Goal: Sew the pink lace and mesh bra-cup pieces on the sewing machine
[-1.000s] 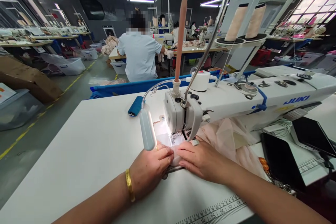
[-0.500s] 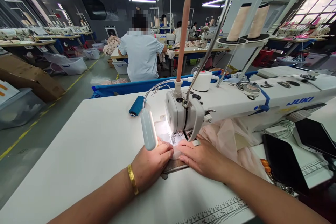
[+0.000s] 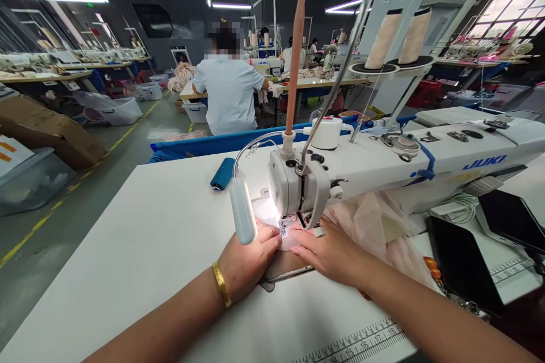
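Observation:
A white JUKI sewing machine point(image 3: 383, 167) stands on a white table point(image 3: 140, 244). Pale pink fabric point(image 3: 366, 227) lies under its arm and runs to the lit needle area point(image 3: 286, 226). My left hand point(image 3: 249, 261), with a gold bangle on the wrist, presses flat on the fabric just left of the needle, fingers together and stretched forward. My right hand point(image 3: 330, 249) lies flat on the fabric right of the needle, fingers pointing left toward it. Both hands hold the cloth down against the table. A small lamp point(image 3: 242, 215) on a bendy neck shines on the needle.
A blue thread spool point(image 3: 222, 173) lies behind the lamp. Two dark phones or tablets point(image 3: 462, 261) rest at the right by a white cable. Thread cones point(image 3: 400, 37) stand above. A person in a light shirt point(image 3: 230, 91) sits at the table ahead. Bins and boxes line the aisle at left.
Both hands have slid forward toward the needle, pushing the fabric with them. More of the brownish cloth edge shows behind my hands.

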A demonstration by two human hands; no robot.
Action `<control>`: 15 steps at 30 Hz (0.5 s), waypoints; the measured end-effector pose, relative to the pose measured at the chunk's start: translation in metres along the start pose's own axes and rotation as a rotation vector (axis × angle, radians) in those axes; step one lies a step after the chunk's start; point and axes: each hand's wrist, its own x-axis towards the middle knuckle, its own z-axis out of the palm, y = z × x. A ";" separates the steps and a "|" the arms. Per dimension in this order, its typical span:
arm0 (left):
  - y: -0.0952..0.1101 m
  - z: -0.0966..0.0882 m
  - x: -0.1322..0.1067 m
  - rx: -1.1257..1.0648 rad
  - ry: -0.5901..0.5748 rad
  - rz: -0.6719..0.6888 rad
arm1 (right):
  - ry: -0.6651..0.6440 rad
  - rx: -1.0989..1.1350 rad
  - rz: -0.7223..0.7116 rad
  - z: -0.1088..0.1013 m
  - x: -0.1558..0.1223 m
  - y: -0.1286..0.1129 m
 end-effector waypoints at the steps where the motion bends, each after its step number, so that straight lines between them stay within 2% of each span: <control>1: 0.000 0.000 0.000 -0.003 0.007 0.001 | 0.002 -0.001 -0.002 0.000 0.000 0.000; 15: 0.004 -0.007 0.005 0.016 -0.009 -0.031 | -0.005 -0.006 -0.023 0.009 -0.005 0.005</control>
